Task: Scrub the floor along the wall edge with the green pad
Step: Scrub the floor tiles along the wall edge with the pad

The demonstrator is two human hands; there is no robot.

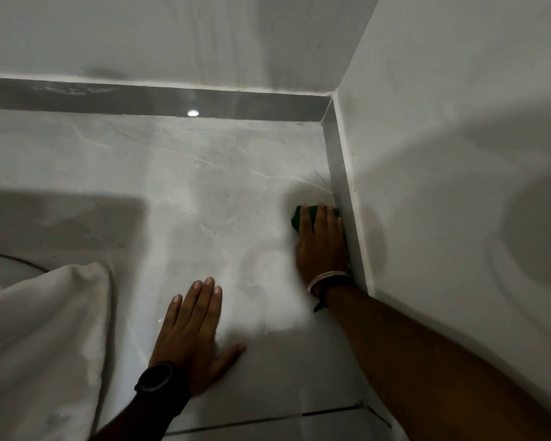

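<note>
**Pad pinned at the skirting, corner lay ahead**

We had the green pad (299,218) under our right hand (322,246), fingers laid flat over it and pressing it to the floor (220,186). It was a flat press rather than a curled grip; only the pad's far and left edges showed past the fingertips. The pad sat right against the skirting strip (344,186) at the foot of the right wall (458,154), and the hand's outer edge looked to be touching that strip.

The relation that mattered: the wall edge ran straight away from us toward the corner (330,100), and our forearm lay approx along the same line. So the pad was ahead of the wrist, w/ the stroke axis parallel to the skirting. We judged the next pass as a push fwd or a pull back along it.

Our left hand (191,338) was spread open, palm on the floor, holding nothing, well apart from the pad and nearer us, probably as a brace. A white cloth (45,329) lay at the left.
</note>
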